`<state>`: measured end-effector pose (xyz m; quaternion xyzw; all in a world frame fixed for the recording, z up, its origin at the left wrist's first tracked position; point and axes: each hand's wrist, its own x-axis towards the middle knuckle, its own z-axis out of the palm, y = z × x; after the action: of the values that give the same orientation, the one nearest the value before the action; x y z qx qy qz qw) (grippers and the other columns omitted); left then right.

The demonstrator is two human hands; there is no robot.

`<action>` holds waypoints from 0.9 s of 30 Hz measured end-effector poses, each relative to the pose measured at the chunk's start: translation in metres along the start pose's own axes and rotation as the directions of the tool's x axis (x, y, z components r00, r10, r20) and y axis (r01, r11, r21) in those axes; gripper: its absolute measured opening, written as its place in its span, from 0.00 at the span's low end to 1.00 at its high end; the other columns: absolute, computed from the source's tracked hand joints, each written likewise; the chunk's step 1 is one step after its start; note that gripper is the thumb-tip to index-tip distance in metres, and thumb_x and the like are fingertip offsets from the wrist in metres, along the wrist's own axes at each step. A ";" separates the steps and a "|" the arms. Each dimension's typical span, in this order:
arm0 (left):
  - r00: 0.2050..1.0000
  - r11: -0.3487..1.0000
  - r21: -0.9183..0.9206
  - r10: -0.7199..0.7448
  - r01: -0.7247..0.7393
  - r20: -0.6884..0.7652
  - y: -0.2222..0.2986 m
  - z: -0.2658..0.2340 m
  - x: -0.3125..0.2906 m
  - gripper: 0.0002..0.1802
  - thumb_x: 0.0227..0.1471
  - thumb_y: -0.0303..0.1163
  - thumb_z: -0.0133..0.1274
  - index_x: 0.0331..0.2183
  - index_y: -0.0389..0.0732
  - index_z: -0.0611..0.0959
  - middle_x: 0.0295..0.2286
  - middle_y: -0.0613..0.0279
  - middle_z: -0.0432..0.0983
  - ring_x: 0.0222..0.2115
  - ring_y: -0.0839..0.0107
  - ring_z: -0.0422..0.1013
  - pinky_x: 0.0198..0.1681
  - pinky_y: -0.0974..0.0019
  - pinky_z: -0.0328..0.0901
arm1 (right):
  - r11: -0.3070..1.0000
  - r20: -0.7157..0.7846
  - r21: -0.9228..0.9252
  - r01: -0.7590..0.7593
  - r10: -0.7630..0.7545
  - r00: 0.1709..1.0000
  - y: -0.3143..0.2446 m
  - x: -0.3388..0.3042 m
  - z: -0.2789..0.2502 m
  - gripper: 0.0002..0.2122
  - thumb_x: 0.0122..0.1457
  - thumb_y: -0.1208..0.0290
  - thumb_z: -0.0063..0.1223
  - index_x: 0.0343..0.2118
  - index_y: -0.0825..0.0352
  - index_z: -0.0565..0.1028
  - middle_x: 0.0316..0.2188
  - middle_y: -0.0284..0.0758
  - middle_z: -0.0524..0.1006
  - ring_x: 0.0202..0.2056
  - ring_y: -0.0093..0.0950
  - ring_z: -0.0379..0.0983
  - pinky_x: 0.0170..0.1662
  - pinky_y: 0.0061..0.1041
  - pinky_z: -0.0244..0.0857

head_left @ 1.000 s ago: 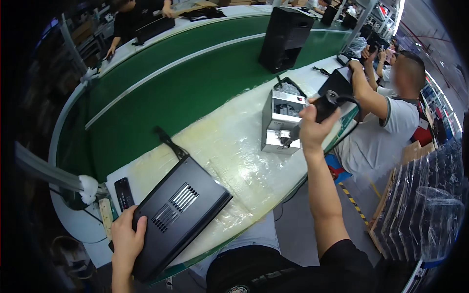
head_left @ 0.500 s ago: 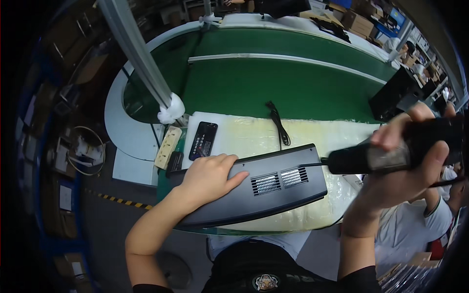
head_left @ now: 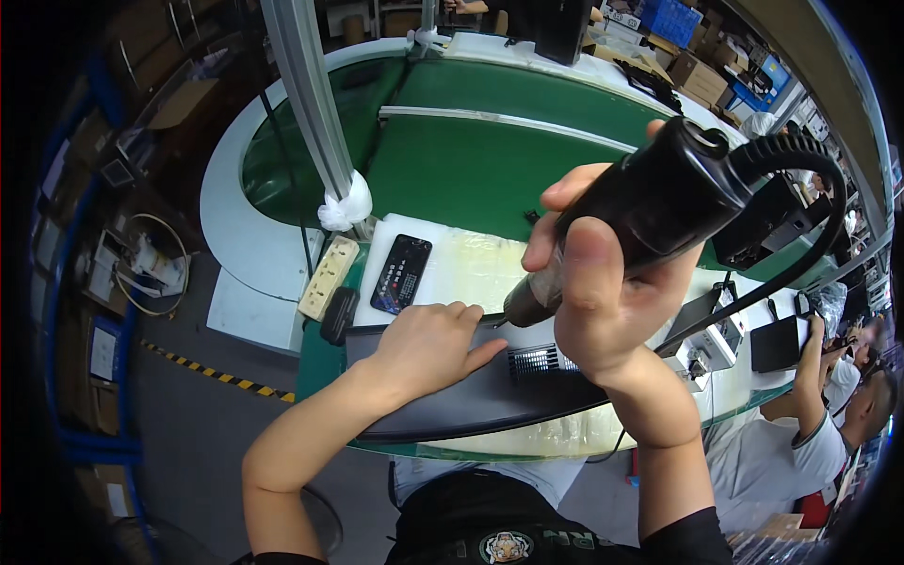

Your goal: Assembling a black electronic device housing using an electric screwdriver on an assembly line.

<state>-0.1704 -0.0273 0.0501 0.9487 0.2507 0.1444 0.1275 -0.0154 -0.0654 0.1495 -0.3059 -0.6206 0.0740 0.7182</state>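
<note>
A long dark grey casing (head_left: pixel 452 410) with slotted vents (head_left: pixel 533 362) lies on a padded sheet in front of me. My left hand (head_left: pixel 421 348) rests flat on its left half, fingertips at the far edge and thumb spread. In my right hand (head_left: pixel 617 301) is a black electric screwdriver (head_left: pixel 650 202), gripped round its body and tilted over the casing. Its bit (head_left: pixel 502 323) points down near the casing's far edge, just right of my left fingers; I cannot tell whether it sits on a screw. My right hand hides the casing's right end.
Beyond the casing lie a black phone (head_left: pixel 402 273), a white power strip (head_left: pixel 330 278) and a small black object (head_left: pixel 340 316). A metal post (head_left: pixel 306 104) rises at left. The screwdriver's thick cable (head_left: pixel 833 202) arcs rightward. At right, a co-worker's hand (head_left: pixel 812 330) touches a black panel (head_left: pixel 776 345).
My right hand has brought the screwdriver left, from beyond the casing's right end to near my left fingers, turning it upright. My left hand stays on the casing.
</note>
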 end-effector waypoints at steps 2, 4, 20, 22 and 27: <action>0.999 1.000 -0.008 -0.005 0.005 0.046 -0.001 -0.003 0.002 0.26 0.55 0.51 0.53 0.32 0.32 0.80 0.25 0.51 0.79 0.25 0.54 0.77 0.28 0.58 0.72 | 1.000 0.013 0.006 0.018 -0.018 1.000 0.004 -0.002 0.003 0.34 0.62 0.67 0.52 0.64 0.71 0.47 0.35 0.43 0.75 0.21 0.22 0.70 0.26 0.19 0.67; 0.999 1.000 -0.003 0.004 -0.004 0.038 -0.002 -0.003 0.003 0.27 0.54 0.51 0.53 0.32 0.32 0.81 0.25 0.51 0.79 0.25 0.54 0.77 0.27 0.58 0.72 | 0.999 0.025 -0.005 0.033 -0.033 0.999 0.006 -0.002 0.005 0.34 0.62 0.67 0.52 0.64 0.71 0.46 0.36 0.43 0.75 0.21 0.22 0.70 0.25 0.19 0.67; 0.990 0.996 0.006 -0.088 0.088 0.114 0.007 -0.008 0.008 0.26 0.56 0.50 0.51 0.37 0.33 0.81 0.29 0.49 0.80 0.30 0.53 0.77 0.33 0.57 0.72 | 0.985 -0.023 0.107 -0.137 0.140 0.990 0.019 0.000 0.016 0.32 0.51 0.77 0.65 0.57 0.74 0.60 0.37 0.37 0.76 0.32 0.21 0.74 0.36 0.20 0.69; 0.995 0.996 -0.072 -0.053 0.059 0.087 0.001 -0.005 0.006 0.25 0.57 0.49 0.50 0.39 0.34 0.81 0.32 0.48 0.80 0.32 0.51 0.77 0.36 0.56 0.72 | 0.994 -0.064 0.045 -0.101 0.104 0.993 0.012 0.009 0.007 0.30 0.51 0.76 0.65 0.55 0.73 0.62 0.35 0.35 0.76 0.30 0.20 0.74 0.34 0.19 0.69; 0.926 0.780 -0.505 -0.351 0.371 0.138 -0.057 -0.035 -0.033 0.24 0.64 0.43 0.41 0.38 0.31 0.82 0.35 0.50 0.81 0.37 0.60 0.77 0.45 0.62 0.68 | 0.979 -0.203 -0.204 -0.003 -0.039 0.978 -0.051 0.020 -0.112 0.22 0.64 0.58 0.41 0.48 0.75 0.68 0.26 0.38 0.75 0.22 0.22 0.70 0.24 0.18 0.63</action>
<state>-0.2346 0.0096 0.0573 0.8149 0.3764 0.1626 0.4097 0.0803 -0.1359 0.1890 -0.3781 -0.5500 -0.0283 0.7441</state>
